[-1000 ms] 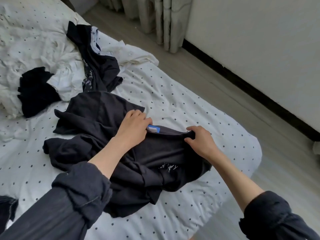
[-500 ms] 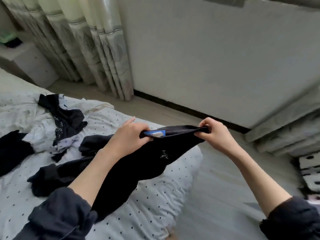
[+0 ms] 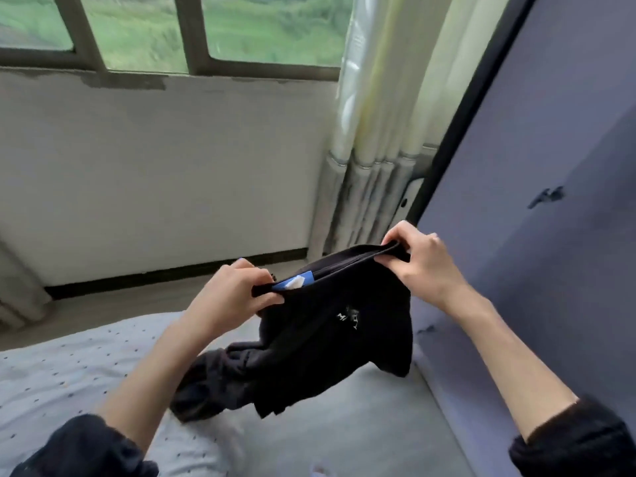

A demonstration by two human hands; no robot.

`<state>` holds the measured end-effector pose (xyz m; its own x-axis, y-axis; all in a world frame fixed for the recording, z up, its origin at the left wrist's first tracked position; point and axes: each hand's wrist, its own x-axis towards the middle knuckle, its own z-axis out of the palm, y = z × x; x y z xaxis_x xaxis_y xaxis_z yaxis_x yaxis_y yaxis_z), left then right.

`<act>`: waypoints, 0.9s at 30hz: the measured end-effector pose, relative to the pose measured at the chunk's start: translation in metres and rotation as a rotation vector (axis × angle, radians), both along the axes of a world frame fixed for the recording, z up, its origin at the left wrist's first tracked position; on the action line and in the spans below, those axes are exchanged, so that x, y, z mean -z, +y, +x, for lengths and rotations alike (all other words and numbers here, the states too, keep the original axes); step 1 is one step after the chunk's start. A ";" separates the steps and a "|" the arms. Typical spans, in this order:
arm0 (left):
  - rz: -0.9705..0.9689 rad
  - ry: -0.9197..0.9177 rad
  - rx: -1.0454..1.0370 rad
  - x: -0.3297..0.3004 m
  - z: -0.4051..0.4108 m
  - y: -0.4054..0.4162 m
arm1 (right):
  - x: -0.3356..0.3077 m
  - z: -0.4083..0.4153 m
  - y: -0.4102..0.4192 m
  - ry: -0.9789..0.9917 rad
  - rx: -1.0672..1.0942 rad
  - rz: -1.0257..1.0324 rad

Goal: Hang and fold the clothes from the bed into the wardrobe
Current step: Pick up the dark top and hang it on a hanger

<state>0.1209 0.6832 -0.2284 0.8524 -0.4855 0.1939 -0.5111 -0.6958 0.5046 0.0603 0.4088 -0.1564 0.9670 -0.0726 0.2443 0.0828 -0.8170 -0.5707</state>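
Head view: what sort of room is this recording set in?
Most likely a bedroom: a bed with dotted sheet, a window with a curtain beside it, and both hands lifting a black garment.

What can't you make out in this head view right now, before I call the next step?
- Black garment: its type is unclear; it hangs bunched below both hands.
- White print: blurred, unreadable.
- Blue label: too small.
- Bed: cut off by the left and bottom edges.
- Wardrobe: not identifiable.
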 end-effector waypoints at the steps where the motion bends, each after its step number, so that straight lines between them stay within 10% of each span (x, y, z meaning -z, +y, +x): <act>1: 0.023 -0.053 0.037 -0.006 0.002 -0.022 | -0.006 -0.010 -0.021 -0.004 0.063 0.006; 11: 0.230 -0.190 0.270 -0.038 0.028 -0.220 | -0.028 -0.082 -0.212 -0.032 0.412 0.071; 27: -0.293 0.584 0.262 -0.029 0.012 -0.505 | -0.014 -0.159 -0.417 0.364 0.704 0.262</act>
<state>0.1328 0.1780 -0.1991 0.7191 -0.6867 -0.1062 -0.2314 -0.3807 0.8953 -0.0984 -0.0079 -0.1419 0.6896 -0.7005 -0.1835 -0.6237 -0.4457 -0.6421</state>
